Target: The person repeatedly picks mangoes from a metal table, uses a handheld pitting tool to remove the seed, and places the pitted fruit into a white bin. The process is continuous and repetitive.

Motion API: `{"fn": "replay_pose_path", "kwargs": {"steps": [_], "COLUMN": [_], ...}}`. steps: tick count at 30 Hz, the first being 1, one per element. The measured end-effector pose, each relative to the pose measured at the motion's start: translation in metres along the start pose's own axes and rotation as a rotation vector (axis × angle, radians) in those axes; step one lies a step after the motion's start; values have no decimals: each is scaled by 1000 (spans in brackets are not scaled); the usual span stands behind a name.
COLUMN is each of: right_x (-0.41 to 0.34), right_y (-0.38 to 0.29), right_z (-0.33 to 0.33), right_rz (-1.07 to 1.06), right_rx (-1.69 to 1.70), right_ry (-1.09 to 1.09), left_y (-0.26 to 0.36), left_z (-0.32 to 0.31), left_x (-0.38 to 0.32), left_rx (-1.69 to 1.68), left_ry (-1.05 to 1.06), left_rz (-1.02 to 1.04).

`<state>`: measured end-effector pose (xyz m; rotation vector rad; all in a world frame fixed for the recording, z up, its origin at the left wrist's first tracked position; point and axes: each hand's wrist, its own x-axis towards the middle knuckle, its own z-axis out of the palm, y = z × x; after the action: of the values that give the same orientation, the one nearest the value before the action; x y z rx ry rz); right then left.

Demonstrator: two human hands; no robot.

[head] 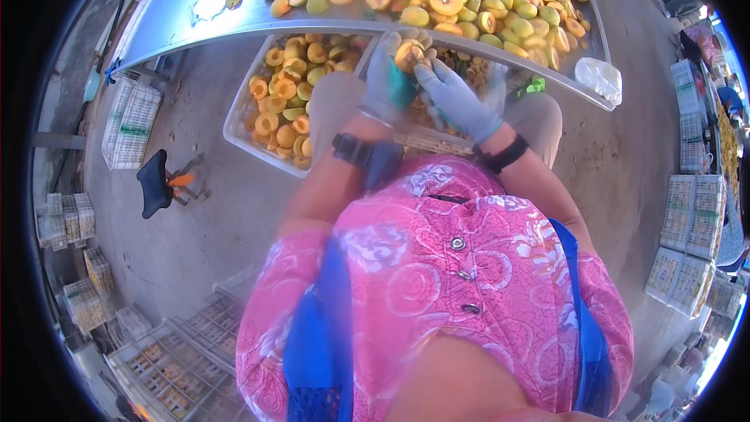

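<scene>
Both hands wear pale grey-blue gloves and meet above my lap, just below the metal table edge. My left hand [389, 83], its palm partly green, holds a yellow-orange stone fruit [409, 55] with a brownish cut face. The thumb and fingers of my right hand [460, 97] pinch the fruit's lower right side; whether a small tool is in them is hidden. A white plastic crate [262, 153] of hollowed fruit halves stands left of my knees. Below my hands, a second crate [436, 142] holds small brownish pieces, partly hidden.
A heap of halved stone fruit [445, 3], many with pits, covers the metal table [170, 26]. A clear plastic bag [597, 79] lies at its right corner. A dark folding stool [154, 184] and stacked crates [132, 123] stand left. More crates [691, 211] and people are far right.
</scene>
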<state>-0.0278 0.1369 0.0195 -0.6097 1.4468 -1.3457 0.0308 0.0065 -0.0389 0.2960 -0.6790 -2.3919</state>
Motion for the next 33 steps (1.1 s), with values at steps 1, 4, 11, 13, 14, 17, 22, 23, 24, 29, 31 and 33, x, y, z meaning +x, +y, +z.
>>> {"fn": "replay_pose_path", "kwargs": {"steps": [1, 4, 11, 13, 14, 17, 22, 23, 24, 29, 31, 33], "right_x": [0, 1, 1, -1, -2, -13, -19, -22, -24, -21, -21, -22], "right_y": [1, 4, 12, 14, 13, 0, -3, -3, -3, 1, 1, 0], "right_z": [1, 3, 0, 1, 1, 3, -5, -2, 0, -8, -7, 3], "right_rz": [-26, -90, -128, -105, -69, 33, 144, 130, 118, 201, 202, 155], "right_rx": [-38, -135, -209, -156, -106, 81, 286, 256, 226, 243, 216, 58], "right_ry": [9, 34, 11, -10, -25, -67, -259, -229, -200, -265, -257, -141], "left_y": [1, 0, 9, 8, 5, 3, 23, 22, 20, 22, 27, 22], "left_z": [1, 6, 19, 15, 12, 11, 20, 18, 15, 14, 24, 13], "left_x": [0, -1, -9, -10, -8, -5, -18, -17, -14, -15, -23, -14], "left_rx": [32, 142, 74, 91, 184, 320, 289, 339, 388, 350, 318, 408], "left_ry": [22, 9, 126, 105, 77, 22, -34, -47, -57, -67, -34, -50], "left_rz": [20, 114, -88, -83, -1, 95, -124, -90, -57, -161, -217, -171]}}
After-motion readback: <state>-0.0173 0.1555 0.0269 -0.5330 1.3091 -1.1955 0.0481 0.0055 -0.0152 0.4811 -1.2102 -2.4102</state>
